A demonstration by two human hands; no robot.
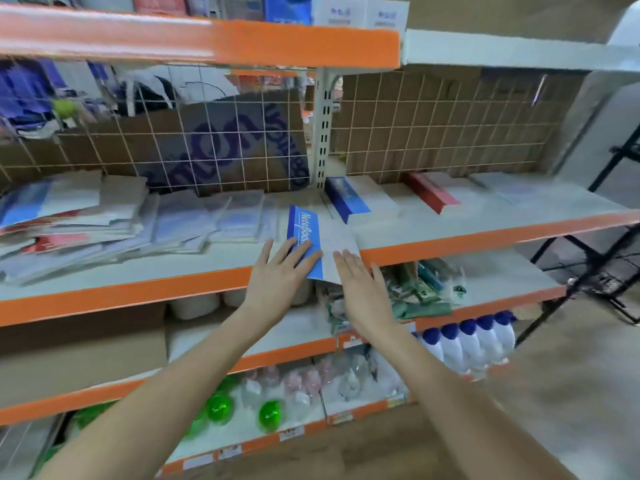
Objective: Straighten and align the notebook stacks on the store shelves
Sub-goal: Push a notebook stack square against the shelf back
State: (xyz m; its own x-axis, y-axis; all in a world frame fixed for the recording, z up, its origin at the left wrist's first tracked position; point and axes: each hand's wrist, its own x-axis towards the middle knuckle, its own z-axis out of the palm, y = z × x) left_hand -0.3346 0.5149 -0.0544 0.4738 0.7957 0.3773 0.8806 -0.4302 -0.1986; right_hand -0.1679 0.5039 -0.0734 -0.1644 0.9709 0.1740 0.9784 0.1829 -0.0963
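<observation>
While both flat, straight-fingered hands, left hand and right hand, bracket the blue notebook stack, the person does best pushing it evenly back from the shelf edge.

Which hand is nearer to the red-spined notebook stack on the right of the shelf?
Right. The right hand lies below-left of the red-spined notebook stack; the left hand is further left.

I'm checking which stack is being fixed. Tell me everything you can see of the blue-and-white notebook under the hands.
The notebook has a white cover with a blue band along its left side bearing white script lettering. It looks like paper or card. It lies flat but skewed on the grey shelf, its near corner jutting past the orange front edge. The left hand rests on the blue band; the right hand lies flat at its right edge.
</observation>
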